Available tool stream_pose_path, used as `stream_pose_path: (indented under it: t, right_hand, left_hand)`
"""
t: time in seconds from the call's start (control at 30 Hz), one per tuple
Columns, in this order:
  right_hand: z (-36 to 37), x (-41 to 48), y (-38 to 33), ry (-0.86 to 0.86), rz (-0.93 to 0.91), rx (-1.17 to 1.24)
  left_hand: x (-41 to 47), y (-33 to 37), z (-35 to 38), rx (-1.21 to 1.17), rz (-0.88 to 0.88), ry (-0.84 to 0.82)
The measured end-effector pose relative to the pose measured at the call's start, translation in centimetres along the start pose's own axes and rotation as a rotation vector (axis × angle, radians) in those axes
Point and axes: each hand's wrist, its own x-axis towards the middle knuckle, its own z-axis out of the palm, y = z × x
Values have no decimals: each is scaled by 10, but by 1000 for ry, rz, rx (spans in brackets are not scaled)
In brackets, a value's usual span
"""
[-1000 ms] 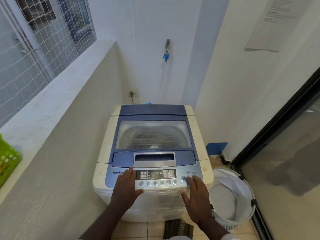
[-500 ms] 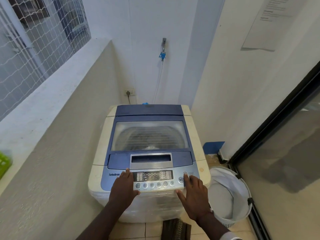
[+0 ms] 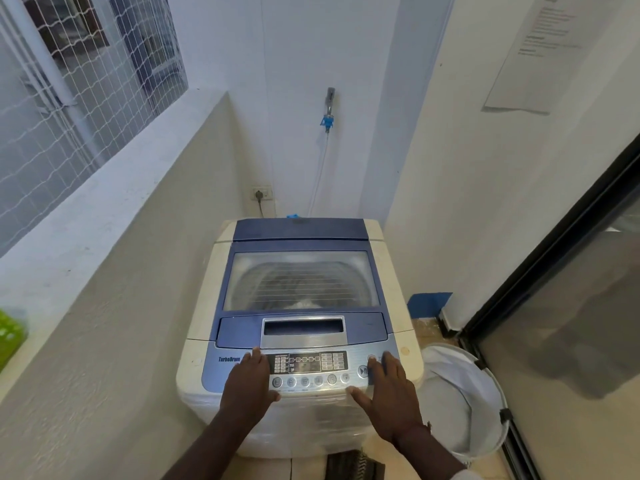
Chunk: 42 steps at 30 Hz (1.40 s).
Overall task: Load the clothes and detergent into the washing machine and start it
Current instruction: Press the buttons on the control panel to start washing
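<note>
A top-loading washing machine (image 3: 201,341) with a blue lid stands in front of me, its lid (image 3: 301,282) shut. Through the lid's clear window I make out the drum and a bit of pale cloth. The control panel (image 3: 308,368) runs along the front edge. My left hand (image 3: 247,389) rests flat on the panel's left end, fingers straight. My right hand (image 3: 389,393) lies on the right end, its fingertips beside the round power and start/pause buttons (image 3: 363,371). No detergent container is in view.
A white laundry basket (image 3: 464,403) with a white liner stands on the floor right of the machine. A dark glass sliding door (image 3: 571,306) is at the right. A tap with hose (image 3: 328,109) and a wall socket (image 3: 262,194) are behind. A green basket (image 3: 10,336) sits on the left ledge.
The view has tilted up a little. My right hand slid slightly further onto the panel's right end toward the round buttons. My left hand has stayed in place.
</note>
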Motion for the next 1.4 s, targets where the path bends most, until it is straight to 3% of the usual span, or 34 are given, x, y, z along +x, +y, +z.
stream_pose_path:
  t: [1.4]
  right_hand:
    - [-4,1,-4,-10,95,35]
  left_hand:
    - [6,-3,-2,-66,-16,-22]
